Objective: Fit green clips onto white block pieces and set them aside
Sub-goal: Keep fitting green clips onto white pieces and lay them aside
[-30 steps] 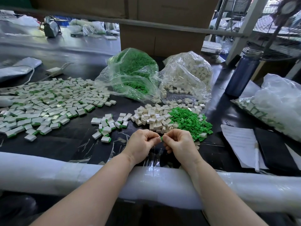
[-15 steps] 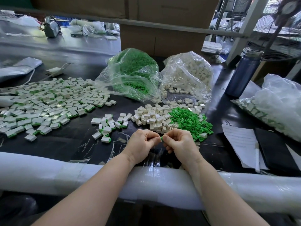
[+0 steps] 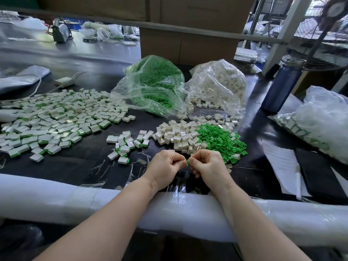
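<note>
— Anything different from a second ago?

— Hardly. Both hands sit where they were, low in the centre of the frame above the black worktable [image 3: 79, 166], knuckles up. The left hand [image 3: 164, 168] and the right hand [image 3: 208, 166] are both curled, fingertips meeting around a small green plastic clip [image 3: 187, 162]. Only a sliver of green shows between them; whether a white piece is under the fingers, I cannot tell.

— And the containers?

— Upper centre, a clear plastic bag of green clips [image 3: 153, 85], its mouth slumped open toward the table. Just right of it, touching, a clear plastic bag of white block pieces [image 3: 219, 85], some spilled at its opening. At the right edge, a third clear bag of finished white-and-green pieces [image 3: 310, 127].

— Loose stock?

— A heap of bare white rectangular blocks [image 3: 177, 136] centre frame, with a loose pile of green clips [image 3: 220, 142] against its right side. A few finished pieces [image 3: 126, 144] lie left of the hands, and a wide spread of clipped blocks [image 3: 56, 119] fills the left. A dark blue bottle [image 3: 282, 85] stands upper right.
</note>
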Demonstrator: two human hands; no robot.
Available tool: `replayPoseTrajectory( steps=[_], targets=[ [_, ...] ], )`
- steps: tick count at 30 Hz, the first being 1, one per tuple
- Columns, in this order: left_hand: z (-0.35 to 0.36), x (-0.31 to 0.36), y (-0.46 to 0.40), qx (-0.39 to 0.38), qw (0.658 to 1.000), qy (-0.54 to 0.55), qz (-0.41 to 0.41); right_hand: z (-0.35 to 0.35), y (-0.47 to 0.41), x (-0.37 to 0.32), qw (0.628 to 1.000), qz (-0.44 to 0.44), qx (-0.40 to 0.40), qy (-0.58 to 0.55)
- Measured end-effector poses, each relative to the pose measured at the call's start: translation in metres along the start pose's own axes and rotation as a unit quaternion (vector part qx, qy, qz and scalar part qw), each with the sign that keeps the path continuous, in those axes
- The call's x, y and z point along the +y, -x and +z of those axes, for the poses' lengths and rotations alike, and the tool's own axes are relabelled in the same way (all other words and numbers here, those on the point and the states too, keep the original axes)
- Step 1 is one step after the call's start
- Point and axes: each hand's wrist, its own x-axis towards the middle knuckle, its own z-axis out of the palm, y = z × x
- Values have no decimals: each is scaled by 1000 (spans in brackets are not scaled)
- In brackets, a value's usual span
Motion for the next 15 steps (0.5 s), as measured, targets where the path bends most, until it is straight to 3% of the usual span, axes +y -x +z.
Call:
replayPoseTrajectory(
  steps=[9,15],
  targets=[
    [3,-1,0,-11,999,-40,21,1,0,1,999,-14,-15,39],
    [2,2,-1,8,991,134,-30,-1,-2,2,990,-7,25,-141]
  ],
)
